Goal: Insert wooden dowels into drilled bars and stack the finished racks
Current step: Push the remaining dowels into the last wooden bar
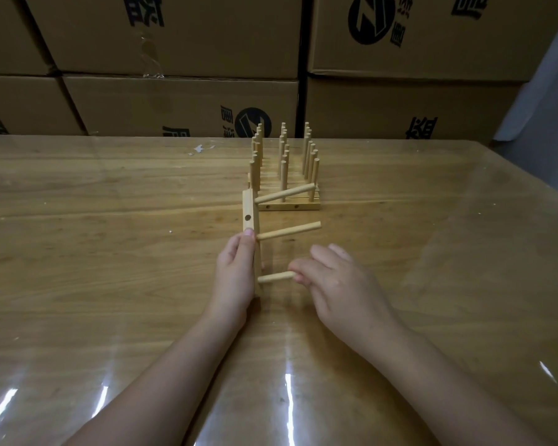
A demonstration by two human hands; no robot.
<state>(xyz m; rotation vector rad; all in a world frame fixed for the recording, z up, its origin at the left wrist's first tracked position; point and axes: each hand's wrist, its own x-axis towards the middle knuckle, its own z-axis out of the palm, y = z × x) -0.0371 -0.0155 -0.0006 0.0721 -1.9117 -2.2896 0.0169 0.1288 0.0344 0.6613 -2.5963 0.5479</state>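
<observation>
Lying on the bench [110,252] toward the left, a few white scraps [201,149] rested on its clear film. Nearer, the left hand [236,278] gripped the lower part of the drilled bar [248,211], which stood on edge on the bench, with the thumb lying just below an open round hole [247,217]. Three dowels stuck out of the bar to the right: the far dowel [284,194], slanting across the front of the finished racks [285,175], the middle dowel [287,231], and the near dowel [275,278]. The racks stood side by side just beyond the bar, their pegs upright in three rows. The right hand [342,284] pinched the near dowel's free end between thumb and fingertips, its other fingers loosely spread. Behind the bench, stacked cardboard boxes [174,98] carried a black round logo [253,122] with a slanted mark and black Chinese characters, cut off and not readable in full.
</observation>
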